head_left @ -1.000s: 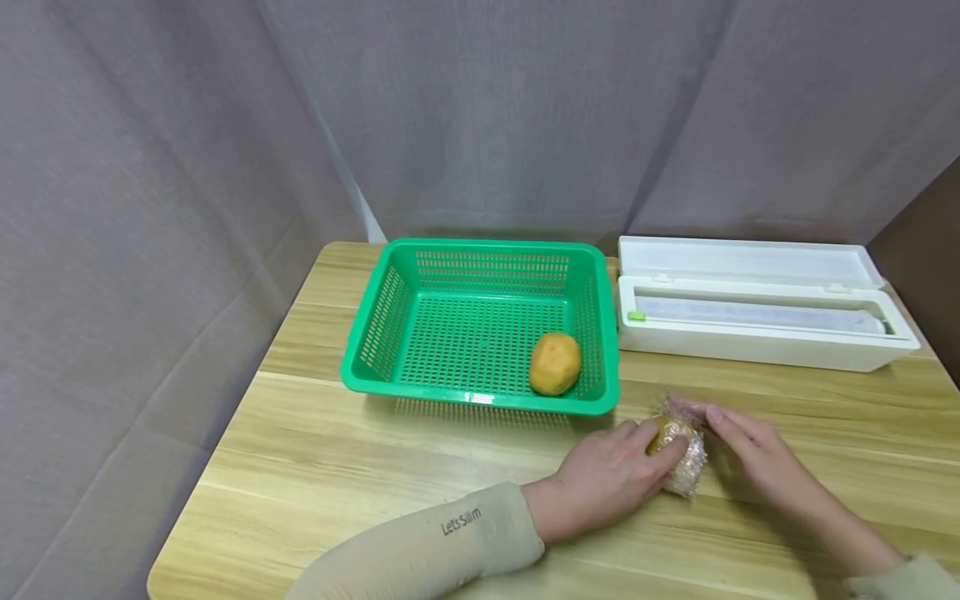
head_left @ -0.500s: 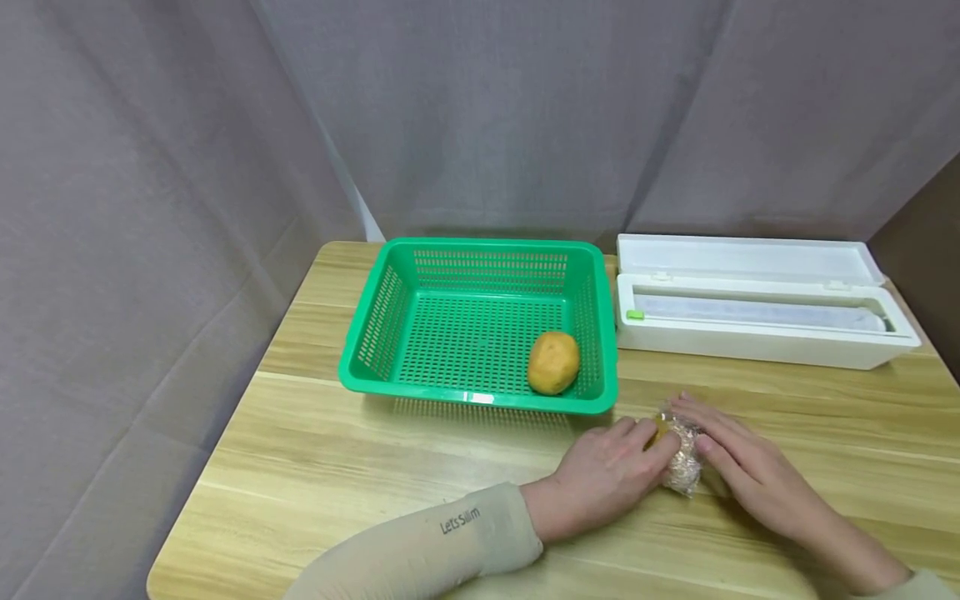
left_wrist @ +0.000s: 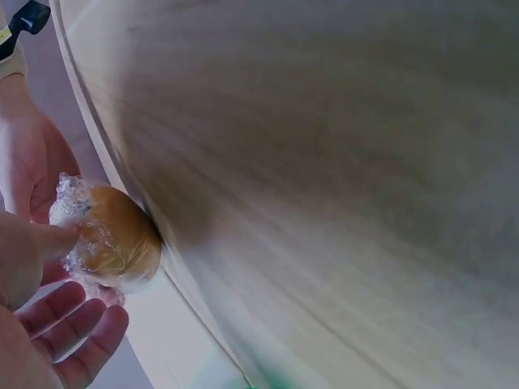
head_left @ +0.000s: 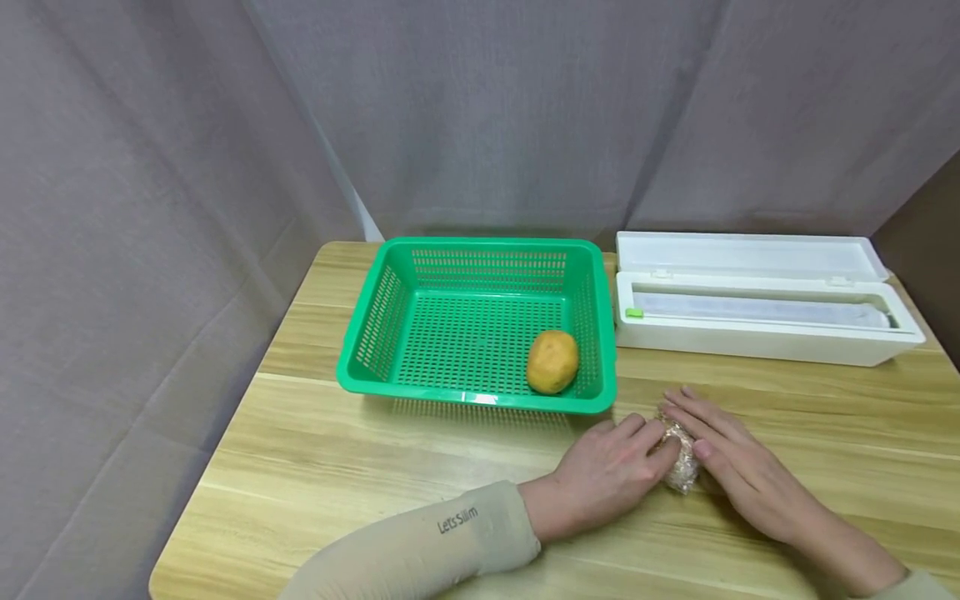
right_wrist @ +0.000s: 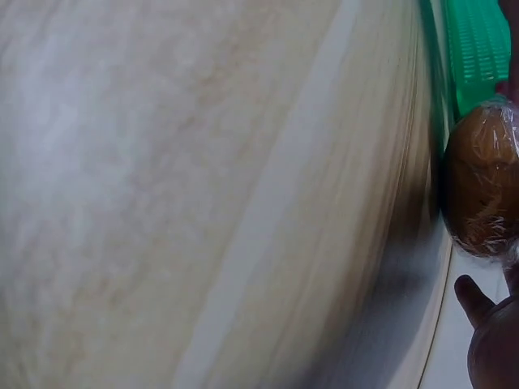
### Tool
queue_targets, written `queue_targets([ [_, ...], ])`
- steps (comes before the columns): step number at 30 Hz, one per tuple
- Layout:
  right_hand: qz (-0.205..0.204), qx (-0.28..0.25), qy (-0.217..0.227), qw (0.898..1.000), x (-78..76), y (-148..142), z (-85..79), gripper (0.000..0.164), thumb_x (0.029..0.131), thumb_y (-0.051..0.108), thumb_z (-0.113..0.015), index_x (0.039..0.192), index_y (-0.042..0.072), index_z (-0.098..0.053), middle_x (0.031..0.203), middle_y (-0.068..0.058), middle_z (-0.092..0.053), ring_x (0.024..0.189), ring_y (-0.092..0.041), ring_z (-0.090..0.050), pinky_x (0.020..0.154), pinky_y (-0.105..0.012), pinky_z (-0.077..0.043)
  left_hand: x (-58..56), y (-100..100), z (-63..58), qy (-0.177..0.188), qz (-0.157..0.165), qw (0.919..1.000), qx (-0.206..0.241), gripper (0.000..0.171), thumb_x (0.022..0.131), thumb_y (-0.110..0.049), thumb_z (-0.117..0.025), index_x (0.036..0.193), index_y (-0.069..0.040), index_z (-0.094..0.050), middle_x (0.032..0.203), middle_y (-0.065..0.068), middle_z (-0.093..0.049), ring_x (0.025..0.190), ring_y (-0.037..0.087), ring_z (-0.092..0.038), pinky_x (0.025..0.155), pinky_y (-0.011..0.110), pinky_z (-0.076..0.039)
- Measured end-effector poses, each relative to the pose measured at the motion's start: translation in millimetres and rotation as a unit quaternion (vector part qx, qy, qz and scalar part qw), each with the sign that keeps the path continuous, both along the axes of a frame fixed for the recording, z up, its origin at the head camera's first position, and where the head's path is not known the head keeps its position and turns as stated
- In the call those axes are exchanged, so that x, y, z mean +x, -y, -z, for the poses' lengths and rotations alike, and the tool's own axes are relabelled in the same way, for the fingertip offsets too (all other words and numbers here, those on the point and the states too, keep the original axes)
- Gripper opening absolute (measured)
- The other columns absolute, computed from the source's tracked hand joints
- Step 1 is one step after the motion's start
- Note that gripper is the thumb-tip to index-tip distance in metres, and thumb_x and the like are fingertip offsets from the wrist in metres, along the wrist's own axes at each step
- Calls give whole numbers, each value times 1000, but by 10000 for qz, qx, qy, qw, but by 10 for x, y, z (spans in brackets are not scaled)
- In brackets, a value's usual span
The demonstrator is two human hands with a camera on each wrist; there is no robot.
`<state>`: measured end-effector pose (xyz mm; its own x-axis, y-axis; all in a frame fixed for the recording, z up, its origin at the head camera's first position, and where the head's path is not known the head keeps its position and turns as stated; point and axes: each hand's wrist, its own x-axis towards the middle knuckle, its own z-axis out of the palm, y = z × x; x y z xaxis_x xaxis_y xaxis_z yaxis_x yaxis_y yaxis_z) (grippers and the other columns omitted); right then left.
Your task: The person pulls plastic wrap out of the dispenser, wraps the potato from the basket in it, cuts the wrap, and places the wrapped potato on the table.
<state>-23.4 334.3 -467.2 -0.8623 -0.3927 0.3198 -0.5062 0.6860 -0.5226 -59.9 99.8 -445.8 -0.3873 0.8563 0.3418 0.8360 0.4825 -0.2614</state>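
Wood-grain desk (head_left: pixel 285 450) occupied by green basket (head_left: pixel 420 395). White box (head_left: pixel 750 340), lid (head_left: pixel 750 255) raised, set at basket's 3 o'clock. Right hand (head_left: pixel 738 467): grip uncurled, straight fingers laid against film-wrapped produce (head_left: pixel 683 473), held at basket's 4 o'clock in narrow grip of left hand (head_left: pixel 607 472).

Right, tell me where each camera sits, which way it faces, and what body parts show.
Head: worn on the head, facing forward and down at the table, green basket and wrapped item; left hand, right hand and sleeves show.
Left wrist: worn on that wrist, facing the wrapped item; both hands show at the left edge.
Right wrist: worn on that wrist, facing table and wrapped item; cropped, dim hand parts show at the right edge.
Shared: the wrapped item shows in both wrist views.
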Motion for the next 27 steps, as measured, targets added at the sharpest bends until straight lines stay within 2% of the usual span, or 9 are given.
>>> queue_targets([
  [2,-72,31,-25,10000,6,2,-1,53,106,-4,-47,158,7,-51,166,-8,-46,160,-8,-25,124,-14,-14,3,-2,-11,-34,-19,10000,-77,28,111,-25,-53,132,-23,-71,120,-10,-66,98,5,-62,70,13,-49],
  [9,-90,106,18,9999,31,40,21,57,105,-2,-50,162,7,-45,162,-17,-45,156,1,-23,121,-11,-13,6,-10,-20,-128,-63,9996,-231,32,111,-26,-52,136,-22,-71,120,-11,-68,96,4,-62,67,14,-49],
  [17,-17,61,181,9998,32,64,34,58,106,1,-51,163,8,-42,162,-17,-44,152,4,-23,118,-8,-12,-1,-8,-36,15,-83,9993,-354,34,111,-28,-52,139,-21,-70,122,-10,-68,98,5,-62,70,15,-51],
  [22,122,-203,577,9981,31,53,15,55,111,4,-42,164,16,-42,164,-17,-43,152,4,-23,115,-9,-12,-15,17,-58,123,-59,9994,-331,39,106,-37,-58,138,-20,-70,122,-10,-69,101,6,-64,75,18,-54],
  [27,105,-542,628,9965,-26,50,-66,49,113,1,-34,157,12,-53,154,-19,-53,145,10,-30,113,-5,-19,-33,56,-79,172,-103,9988,-439,49,102,-50,-65,141,-20,-68,125,-9,-70,108,8,-65,84,21,-56],
])
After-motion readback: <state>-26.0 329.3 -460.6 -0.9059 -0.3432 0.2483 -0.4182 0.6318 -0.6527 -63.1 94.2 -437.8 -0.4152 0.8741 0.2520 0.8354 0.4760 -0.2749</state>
